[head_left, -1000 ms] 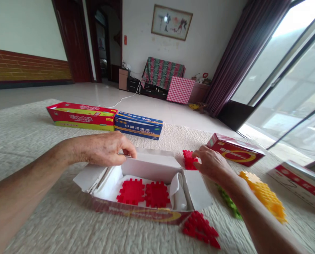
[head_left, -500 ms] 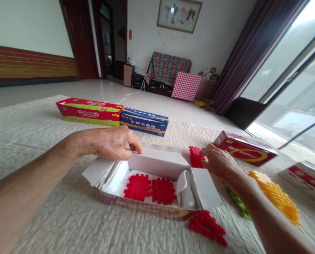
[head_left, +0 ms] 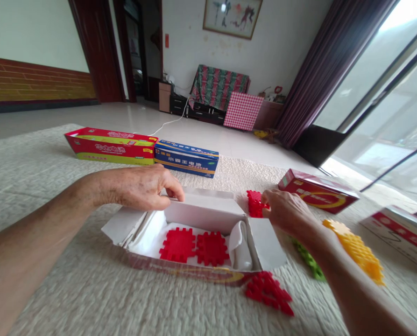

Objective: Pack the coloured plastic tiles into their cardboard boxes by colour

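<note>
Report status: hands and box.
Left hand pinching box flap. Right hand gripping red piece beside it. Two red pieces inside, nothing blocking.

Green pieces (head_left: pixel 311 267) half behind right forearm (head_left: pixel 337 275)

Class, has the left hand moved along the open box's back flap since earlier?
No. The left hand stays at the left end of the back flap of the open box.

Home living room: sofa (head_left: pixel 219 91); curtains (head_left: pixel 329 65)
</note>
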